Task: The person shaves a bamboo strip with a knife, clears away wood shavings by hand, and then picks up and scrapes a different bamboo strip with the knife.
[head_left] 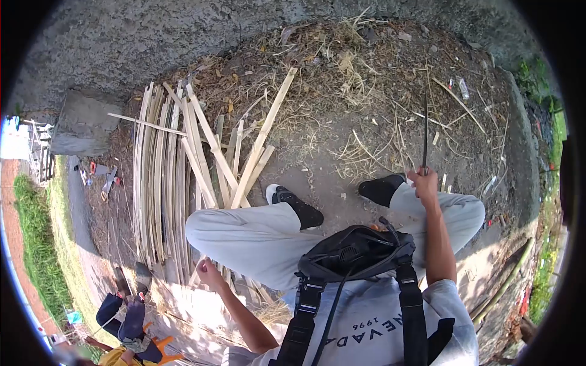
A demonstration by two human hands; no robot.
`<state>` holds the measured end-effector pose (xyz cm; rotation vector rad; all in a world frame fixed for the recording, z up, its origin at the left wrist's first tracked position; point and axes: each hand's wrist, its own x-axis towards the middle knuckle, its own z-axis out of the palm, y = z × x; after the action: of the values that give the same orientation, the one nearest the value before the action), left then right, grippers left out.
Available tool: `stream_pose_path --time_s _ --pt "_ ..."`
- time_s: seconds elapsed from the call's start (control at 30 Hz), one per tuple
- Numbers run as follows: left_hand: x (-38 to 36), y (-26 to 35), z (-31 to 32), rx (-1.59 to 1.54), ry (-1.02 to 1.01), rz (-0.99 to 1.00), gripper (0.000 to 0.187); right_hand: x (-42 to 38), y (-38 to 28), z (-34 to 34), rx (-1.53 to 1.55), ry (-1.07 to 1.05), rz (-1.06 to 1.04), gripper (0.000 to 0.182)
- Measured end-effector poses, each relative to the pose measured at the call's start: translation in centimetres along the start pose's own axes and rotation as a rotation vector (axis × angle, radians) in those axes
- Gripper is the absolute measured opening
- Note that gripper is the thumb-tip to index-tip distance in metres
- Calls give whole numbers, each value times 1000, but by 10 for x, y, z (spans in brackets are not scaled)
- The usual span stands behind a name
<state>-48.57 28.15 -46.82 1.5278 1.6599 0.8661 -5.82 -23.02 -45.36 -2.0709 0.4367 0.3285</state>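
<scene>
My right hand (424, 184) is wrapped round the lower end of a long, thin dark tool (425, 131), a blade or a rod, which points away from me over the littered ground. Beside my left knee, my left hand (211, 276) is low with its fingers curled, near the pale wooden strips (160, 183); what it holds, if anything, is too small to make out. More strips (264, 131) lie crossed at angles in front of my left knee. Both my feet rest on the dirt, with fibrous shavings (360, 149) around and beyond them.
A concrete block (85, 125) stands at the upper left against a rough wall (183, 30). A saw (109, 183) lies left of the strips. Another person (131, 323) is at the lower left, by an orange stool (163, 351). A green pole (506, 277) lies at right.
</scene>
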Motion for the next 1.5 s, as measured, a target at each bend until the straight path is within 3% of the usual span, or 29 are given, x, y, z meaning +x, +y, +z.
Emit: stream_pose_path --time_s 0.03,0.07,0.1,0.2,0.23,0.3,0.43,0.5,0.57,0.7,0.8,0.9,1.0,1.07,1.1,1.2,1.27,1.33,1.4,1.5 --pt "-8 -8 2 191 -131 -22 36 -4 -3 1 15 -7 68 24" --pt "-14 -10 -1 452 -304 84 46 -3 1 2 18 12 22 23" --pt "-10 -19 1 537 -469 326 58 -2 8 2 22 37 -21 23" --pt "14 -62 13 658 -590 644 66 18 34 -11 38 156 -252 24" --pt "30 -79 18 644 -641 635 65 22 36 -12 43 201 -347 25" --pt "62 -107 20 619 -749 614 65 -18 -30 -33 95 191 -200 26" --pt "68 -109 37 441 -686 665 58 -62 -78 -82 66 277 -217 26" --pt "52 -107 45 347 -638 600 56 -75 -81 -108 -59 333 -275 27" --pt "21 -94 50 225 -569 414 55 -78 -62 -141 -115 409 -304 27" --pt "-58 -47 49 -233 -479 -142 52 -119 -39 -184 -64 564 -180 27" --pt "-111 -24 39 -732 -534 -494 48 -141 -18 -203 26 640 -118 31" --pt "-153 -61 19 -592 -592 -704 44 -147 16 -206 234 690 -89 31" --pt "-197 -47 -7 -473 -885 -572 44 -148 55 -203 451 649 -148 27" --pt "-203 -59 -9 -616 -923 -919 44 -153 57 -193 537 725 -74 29" --pt "-203 -15 -13 -466 -900 -849 44 -157 67 -197 559 710 -17 30" --pt "-185 42 -24 107 -901 -447 44 -163 96 -211 614 701 63 31" --pt "-182 89 -21 -802 -575 -999 39 -162 129 -226 640 715 45 29" --pt "-182 124 -16 -780 -148 -871 33 -171 141 -231 656 701 5 25" --pt "-80 -34 -55 -1263 -525 -1060 30 -182 162 -240 532 706 91 23" --pt "-83 -26 -47 -856 -389 -904 28 -198 171 -229 591 719 236 25"
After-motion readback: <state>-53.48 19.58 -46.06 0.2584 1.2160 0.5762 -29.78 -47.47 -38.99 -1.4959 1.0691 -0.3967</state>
